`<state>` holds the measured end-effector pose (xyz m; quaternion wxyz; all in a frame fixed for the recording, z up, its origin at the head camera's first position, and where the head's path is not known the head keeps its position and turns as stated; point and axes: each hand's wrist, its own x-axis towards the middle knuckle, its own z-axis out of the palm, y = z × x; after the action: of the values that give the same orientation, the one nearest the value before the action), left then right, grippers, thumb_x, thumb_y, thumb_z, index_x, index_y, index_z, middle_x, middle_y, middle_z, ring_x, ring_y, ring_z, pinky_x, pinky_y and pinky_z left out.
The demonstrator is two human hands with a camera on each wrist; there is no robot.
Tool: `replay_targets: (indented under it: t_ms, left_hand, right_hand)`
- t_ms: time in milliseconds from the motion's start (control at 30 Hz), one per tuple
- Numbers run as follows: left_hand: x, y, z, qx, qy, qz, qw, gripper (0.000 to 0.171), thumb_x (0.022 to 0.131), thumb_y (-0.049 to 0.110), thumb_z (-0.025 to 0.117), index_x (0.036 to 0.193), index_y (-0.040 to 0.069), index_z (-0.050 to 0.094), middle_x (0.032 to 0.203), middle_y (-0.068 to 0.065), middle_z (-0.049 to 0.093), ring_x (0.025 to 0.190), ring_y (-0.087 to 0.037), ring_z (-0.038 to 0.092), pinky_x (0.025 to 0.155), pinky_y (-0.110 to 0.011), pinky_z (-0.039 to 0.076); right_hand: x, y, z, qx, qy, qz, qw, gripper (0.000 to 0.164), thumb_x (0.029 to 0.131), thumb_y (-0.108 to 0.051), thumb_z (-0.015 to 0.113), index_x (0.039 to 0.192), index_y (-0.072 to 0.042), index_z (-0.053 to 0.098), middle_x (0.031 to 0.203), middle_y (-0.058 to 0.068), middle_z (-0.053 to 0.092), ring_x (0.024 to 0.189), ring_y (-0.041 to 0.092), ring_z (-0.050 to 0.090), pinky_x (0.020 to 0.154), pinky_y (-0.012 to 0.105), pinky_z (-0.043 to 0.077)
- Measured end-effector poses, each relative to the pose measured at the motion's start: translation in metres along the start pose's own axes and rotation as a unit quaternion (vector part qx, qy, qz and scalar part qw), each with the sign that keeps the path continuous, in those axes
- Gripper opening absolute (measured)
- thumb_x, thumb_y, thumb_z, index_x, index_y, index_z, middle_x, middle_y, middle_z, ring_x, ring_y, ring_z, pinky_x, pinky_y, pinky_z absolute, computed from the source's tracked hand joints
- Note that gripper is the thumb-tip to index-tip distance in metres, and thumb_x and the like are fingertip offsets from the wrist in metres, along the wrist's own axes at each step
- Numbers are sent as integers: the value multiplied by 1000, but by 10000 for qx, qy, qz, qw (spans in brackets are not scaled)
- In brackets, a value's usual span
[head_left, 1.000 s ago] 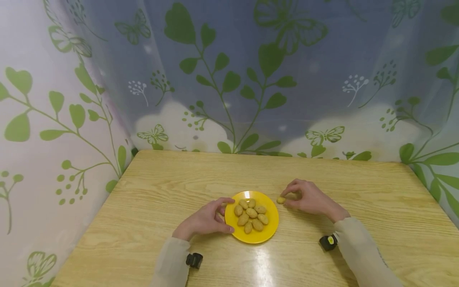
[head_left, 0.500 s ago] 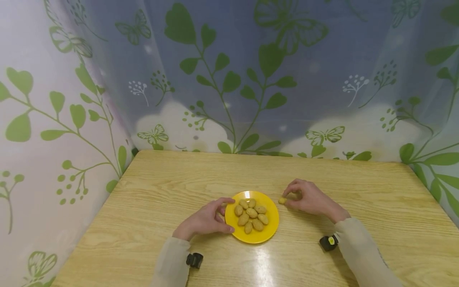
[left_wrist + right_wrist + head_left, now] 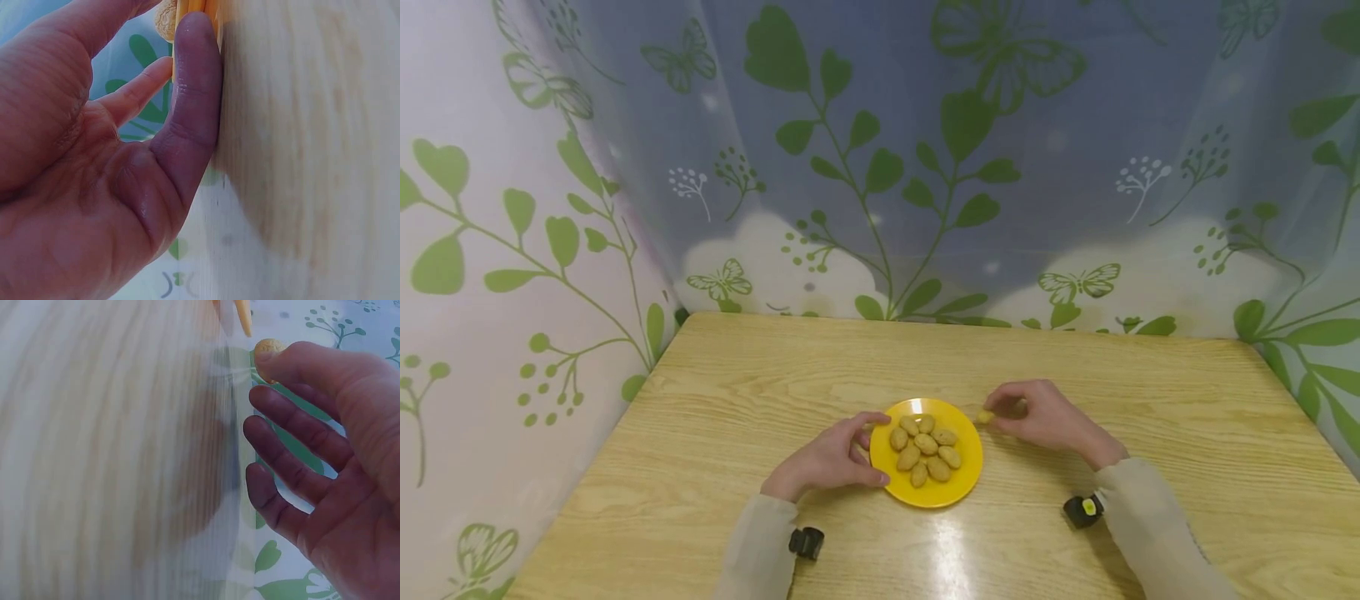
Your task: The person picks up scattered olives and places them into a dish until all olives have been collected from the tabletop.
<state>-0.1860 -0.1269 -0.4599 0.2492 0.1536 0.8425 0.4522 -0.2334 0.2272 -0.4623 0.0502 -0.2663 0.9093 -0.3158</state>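
Note:
A yellow plate [image 3: 931, 496] stands on the table with a cluster of tan, oval, rough-surfaced nuts [image 3: 926, 445] in its middle. My left hand [image 3: 833, 457] holds the plate's left rim, thumb at the near side and forefinger at the far side. In the left wrist view, one finger [image 3: 194, 87] lies low beside the table, its tip at the plate's edge. My right hand [image 3: 1043, 416] pinches a single nut [image 3: 269, 350] between thumb and forefinger, just off the plate's right rim. The other fingers of that hand are spread apart and loosely bent in the right wrist view.
The wooden table [image 3: 775, 358] reaches back to a blue and white curtain [image 3: 880, 183] printed with green leaves and butterflies. Another printed panel [image 3: 550, 250] rises along the left side. A black wrist camera [image 3: 807, 544] sits at the left cuff, another wrist camera [image 3: 1082, 511] at the right.
My right hand has shifted slightly left with the pinched nut, which now lies closer to the plate's rim. The left hand and the plate have stayed in place.

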Motion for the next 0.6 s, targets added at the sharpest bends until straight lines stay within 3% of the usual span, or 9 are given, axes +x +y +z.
replay_targets:
  t_ms: [600]
  left_hand:
    - [0,0,0,13,-3,-21,10000,80,82,18,87,151,18,46,111,-10,57,83,-12,69,78,-27,54]
  right_hand:
    - [9,-19,12,364,-77,-169,9992,15,89,-15,78,104,-19,76,100,-5,75,91,9,66,78,25,54]
